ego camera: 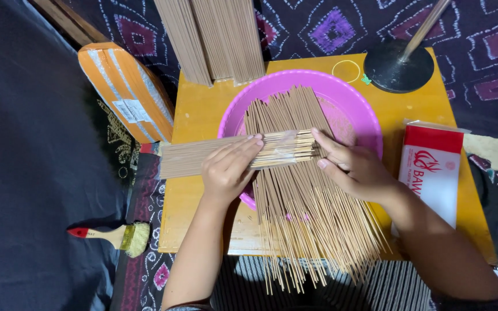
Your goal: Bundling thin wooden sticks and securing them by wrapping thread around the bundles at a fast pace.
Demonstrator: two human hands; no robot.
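Both hands clasp one sideways bundle of sticks [231,154], left hand [229,167] wrapping its middle, right hand [355,170] squaring the bare ends, above loose sticks [301,224] fanned across the pink bowl [353,103].

Bright magenta-pink bowl [341,92] at upper centre. Mustard-yellow table [200,115] beneath. Tan-brown coated sticks with pale straw-coloured bare ends in the bundle [226,154] at centre. Same pale straw tone on the loose sticks [312,230] fanned toward the lower edge. Red-and-white box [430,167] at right. Orange packet [125,89] with pale stripes at upper left. Red-handled brush [113,236] with yellowish bristles at lower left. Dark cloth [491,46] patterned with purple and magenta diamonds at upper right.
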